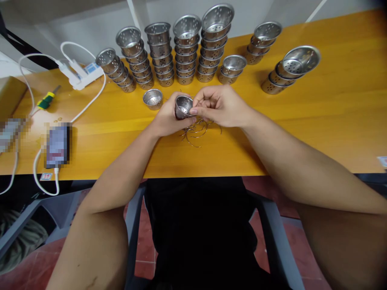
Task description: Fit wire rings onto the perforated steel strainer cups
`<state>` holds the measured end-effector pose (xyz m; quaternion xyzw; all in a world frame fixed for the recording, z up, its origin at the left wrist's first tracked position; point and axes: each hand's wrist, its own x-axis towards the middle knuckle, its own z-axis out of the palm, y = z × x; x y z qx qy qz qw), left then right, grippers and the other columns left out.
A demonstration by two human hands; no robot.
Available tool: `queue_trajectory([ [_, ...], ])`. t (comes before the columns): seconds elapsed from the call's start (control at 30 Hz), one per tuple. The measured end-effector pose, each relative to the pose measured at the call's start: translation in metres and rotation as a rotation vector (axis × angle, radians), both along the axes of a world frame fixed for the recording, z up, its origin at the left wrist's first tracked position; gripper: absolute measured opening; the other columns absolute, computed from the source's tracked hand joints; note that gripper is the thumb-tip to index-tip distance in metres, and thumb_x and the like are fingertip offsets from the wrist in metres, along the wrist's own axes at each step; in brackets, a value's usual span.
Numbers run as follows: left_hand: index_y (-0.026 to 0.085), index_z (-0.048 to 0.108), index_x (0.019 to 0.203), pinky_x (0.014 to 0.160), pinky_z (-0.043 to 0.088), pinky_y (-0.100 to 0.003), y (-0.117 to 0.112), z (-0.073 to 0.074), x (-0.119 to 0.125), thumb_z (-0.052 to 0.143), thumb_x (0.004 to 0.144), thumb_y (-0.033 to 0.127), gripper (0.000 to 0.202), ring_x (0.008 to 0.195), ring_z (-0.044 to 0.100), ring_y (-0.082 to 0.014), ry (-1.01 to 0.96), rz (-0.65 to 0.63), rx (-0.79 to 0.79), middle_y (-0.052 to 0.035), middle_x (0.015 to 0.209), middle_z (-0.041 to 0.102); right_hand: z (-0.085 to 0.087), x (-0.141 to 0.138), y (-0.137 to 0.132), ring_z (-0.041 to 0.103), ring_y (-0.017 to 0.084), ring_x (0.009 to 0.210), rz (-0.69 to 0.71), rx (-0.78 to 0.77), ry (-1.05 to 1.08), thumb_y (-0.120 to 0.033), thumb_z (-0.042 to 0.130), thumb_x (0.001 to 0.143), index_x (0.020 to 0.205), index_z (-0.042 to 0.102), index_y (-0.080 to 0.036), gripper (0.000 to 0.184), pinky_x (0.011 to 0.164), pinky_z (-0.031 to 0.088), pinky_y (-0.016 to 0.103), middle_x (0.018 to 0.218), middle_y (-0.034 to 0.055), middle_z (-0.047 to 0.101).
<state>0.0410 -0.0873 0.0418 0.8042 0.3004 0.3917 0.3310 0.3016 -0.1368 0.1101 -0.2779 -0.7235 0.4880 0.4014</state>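
My left hand (167,120) is wrapped round a small perforated steel cup (182,106), held tilted above the yellow table (317,121). My right hand (218,105) is closed beside it, fingertips pinched at the cup's rim; what they pinch is hidden. Under both hands lies a pile of thin wire rings (196,131). A single loose cup (152,98) stands just left of my left hand.
Several stacks of the same perforated cups (186,50) line the back of the table, with more stacks (292,66) at the right. A white power strip (80,74), cables, a green-handled screwdriver (46,100) and a phone (57,145) lie at the left.
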Motion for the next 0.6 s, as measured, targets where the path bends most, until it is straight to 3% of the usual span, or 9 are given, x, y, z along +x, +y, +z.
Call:
queue_trajectory([
  [0.23, 0.028, 0.069, 0.152, 0.119, 0.069, -0.055, 0.002, -0.004, -0.002, 0.113, 0.086, 0.064, 0.086, 0.130, 0.083, -0.0350, 0.017, -0.004, -0.003, -0.0100, 0.139, 0.081, -0.002, 0.000, -0.001, 0.051, 0.017, 0.066, -0.011, 0.016, -0.017, -0.068, 0.113, 0.095, 0.100, 0.081, -0.029, 0.052, 0.054, 0.041, 0.033, 0.075, -0.0021, 0.063],
  [0.43, 0.030, 0.068, 0.155, 0.121, 0.070, -0.059, 0.013, -0.012, -0.002, 0.109, 0.089, 0.080, 0.093, 0.130, 0.083, -0.0351, -0.057, 0.027, 0.072, -0.0088, 0.136, 0.079, -0.011, 0.004, 0.009, 0.066, 0.024, 0.080, -0.202, 0.124, 0.001, -0.081, 0.119, 0.079, 0.116, 0.085, -0.032, 0.070, 0.066, 0.059, 0.039, 0.096, 0.0033, 0.074],
  [0.6, 0.030, 0.065, 0.160, 0.127, 0.070, -0.062, 0.018, -0.014, -0.003, 0.105, 0.095, 0.082, 0.091, 0.138, 0.082, -0.0362, -0.087, 0.064, 0.101, -0.0108, 0.140, 0.078, -0.012, 0.008, 0.009, 0.074, 0.031, 0.099, -0.307, 0.290, -0.095, -0.101, 0.100, 0.088, 0.114, 0.093, -0.036, 0.071, 0.088, 0.070, 0.050, 0.118, 0.0101, 0.080],
])
